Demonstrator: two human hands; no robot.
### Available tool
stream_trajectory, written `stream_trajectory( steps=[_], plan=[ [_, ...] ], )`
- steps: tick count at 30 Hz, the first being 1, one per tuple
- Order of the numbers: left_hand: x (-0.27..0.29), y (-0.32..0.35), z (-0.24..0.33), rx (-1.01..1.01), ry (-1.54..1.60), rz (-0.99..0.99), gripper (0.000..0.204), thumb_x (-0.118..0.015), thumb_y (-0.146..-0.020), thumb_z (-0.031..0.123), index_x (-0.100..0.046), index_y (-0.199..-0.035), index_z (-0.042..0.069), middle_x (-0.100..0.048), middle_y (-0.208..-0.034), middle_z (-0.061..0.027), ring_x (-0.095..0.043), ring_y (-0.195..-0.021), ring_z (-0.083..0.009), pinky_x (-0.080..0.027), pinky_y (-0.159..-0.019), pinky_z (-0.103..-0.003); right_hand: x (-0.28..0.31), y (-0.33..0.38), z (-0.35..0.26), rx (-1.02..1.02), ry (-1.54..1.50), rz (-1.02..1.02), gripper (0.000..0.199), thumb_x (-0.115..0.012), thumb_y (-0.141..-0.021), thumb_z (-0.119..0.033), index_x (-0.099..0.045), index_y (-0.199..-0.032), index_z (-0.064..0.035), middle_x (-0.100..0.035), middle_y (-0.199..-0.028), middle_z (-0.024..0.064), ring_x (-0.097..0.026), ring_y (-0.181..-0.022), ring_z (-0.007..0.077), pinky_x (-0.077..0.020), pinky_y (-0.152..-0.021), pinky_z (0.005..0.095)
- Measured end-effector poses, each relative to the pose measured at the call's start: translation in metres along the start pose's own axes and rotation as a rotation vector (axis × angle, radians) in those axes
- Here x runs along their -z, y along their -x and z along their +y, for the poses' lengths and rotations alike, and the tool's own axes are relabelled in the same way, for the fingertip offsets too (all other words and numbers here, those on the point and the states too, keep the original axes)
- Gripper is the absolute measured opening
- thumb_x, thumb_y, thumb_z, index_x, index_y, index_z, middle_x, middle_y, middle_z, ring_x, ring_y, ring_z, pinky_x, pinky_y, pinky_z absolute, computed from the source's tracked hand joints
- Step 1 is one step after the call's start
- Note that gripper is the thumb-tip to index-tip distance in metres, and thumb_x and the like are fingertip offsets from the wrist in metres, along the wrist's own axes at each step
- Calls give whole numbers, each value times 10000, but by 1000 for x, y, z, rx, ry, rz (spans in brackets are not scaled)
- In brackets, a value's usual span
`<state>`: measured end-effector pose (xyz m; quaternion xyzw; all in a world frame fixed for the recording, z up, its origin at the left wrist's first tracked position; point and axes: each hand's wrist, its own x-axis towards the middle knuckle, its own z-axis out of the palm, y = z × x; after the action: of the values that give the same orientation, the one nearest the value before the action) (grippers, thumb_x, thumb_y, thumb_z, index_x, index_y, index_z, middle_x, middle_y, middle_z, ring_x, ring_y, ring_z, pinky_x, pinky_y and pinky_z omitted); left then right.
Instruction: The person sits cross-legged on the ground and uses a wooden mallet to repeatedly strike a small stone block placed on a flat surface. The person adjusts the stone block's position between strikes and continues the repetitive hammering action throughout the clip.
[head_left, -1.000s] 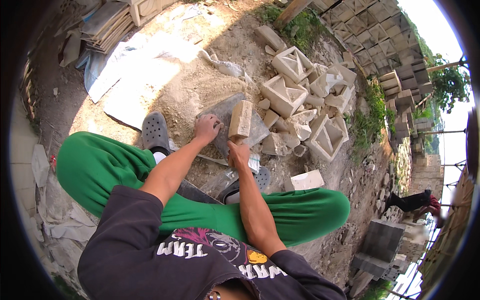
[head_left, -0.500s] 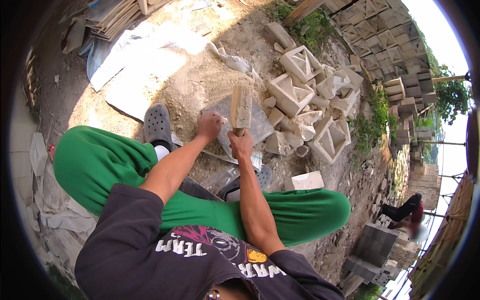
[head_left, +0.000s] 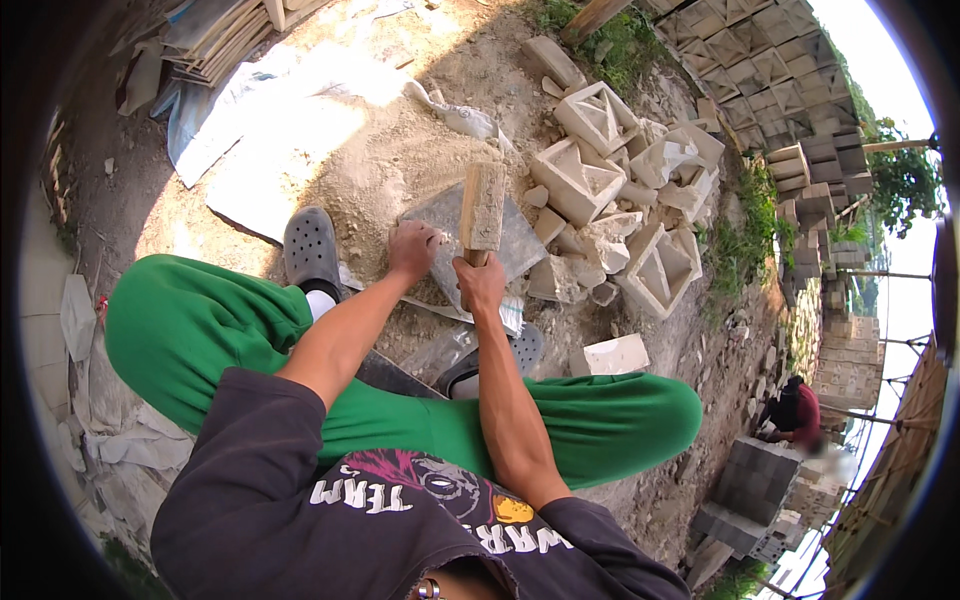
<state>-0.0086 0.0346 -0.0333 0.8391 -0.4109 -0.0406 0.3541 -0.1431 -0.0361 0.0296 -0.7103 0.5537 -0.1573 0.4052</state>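
Right hand [head_left: 482,283] was clenched round the handle of a wooden mallet [head_left: 483,207], raised upright. Left hand [head_left: 413,248] pressed fingers-curled on a grey slab [head_left: 520,240].

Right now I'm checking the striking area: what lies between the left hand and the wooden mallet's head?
In the head view, only bare grey slab shows between the left hand and the wooden mallet, which the right hand grips by the handle.
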Motion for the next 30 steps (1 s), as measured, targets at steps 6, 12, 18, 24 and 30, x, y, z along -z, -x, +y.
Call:
stream_trajectory(
  steps=[6, 12, 18, 24, 30],
  plan=[
    [-7, -1, -10, 89, 47, -74, 147, -690, -878, 283, -788, -874, 174, -686, -972, -14, -591, -1024, -244, -415, -905, -431, 1, 15, -7, -109, 45, -198, 424, -743, -707, -344, -683, -920, 18, -713, -764, 163, -707, -705, 307, -549, -671, 419],
    [-3, -4, 0, 52, -10, -8, 127, -731, -839, 263, -794, -861, 155, -693, -901, -40, -617, -948, -267, -456, -868, -423, -1, 7, 7, -151, 7, -129, 415, -731, -724, -321, -680, -979, 3, -703, -779, 168, -691, -683, 287, -544, -669, 406],
    [-3, 0, -8, 73, 26, -19, 115, -749, -820, 251, -790, -834, 145, -692, -863, -53, -623, -929, -278, -483, -835, -419, -10, 6, 3, -48, -23, -83, 373, -732, -739, -281, -663, -978, -2, -676, -672, 110, -667, -558, 221, -540, -574, 374],
    [1, -5, 2, 156, 27, -116, 139, -721, -860, 272, -790, -891, 156, -679, -912, -23, -593, -1031, -255, -408, -950, -427, -8, 3, 18, -128, 90, -220, 365, -744, -737, -270, -657, -950, 14, -680, -681, 105, -663, -554, 217, -533, -558, 363],
    [-3, -1, -6, 142, 22, -111, 147, -714, -865, 292, -787, -894, 168, -682, -925, -28, -593, -1028, -254, -418, -929, -421, 2, 2, -12, -11, -105, -21, 294, -739, -744, -228, -665, -888, 16, -679, -703, 109, -658, -569, 196, -517, -552, 360]
  ],
)
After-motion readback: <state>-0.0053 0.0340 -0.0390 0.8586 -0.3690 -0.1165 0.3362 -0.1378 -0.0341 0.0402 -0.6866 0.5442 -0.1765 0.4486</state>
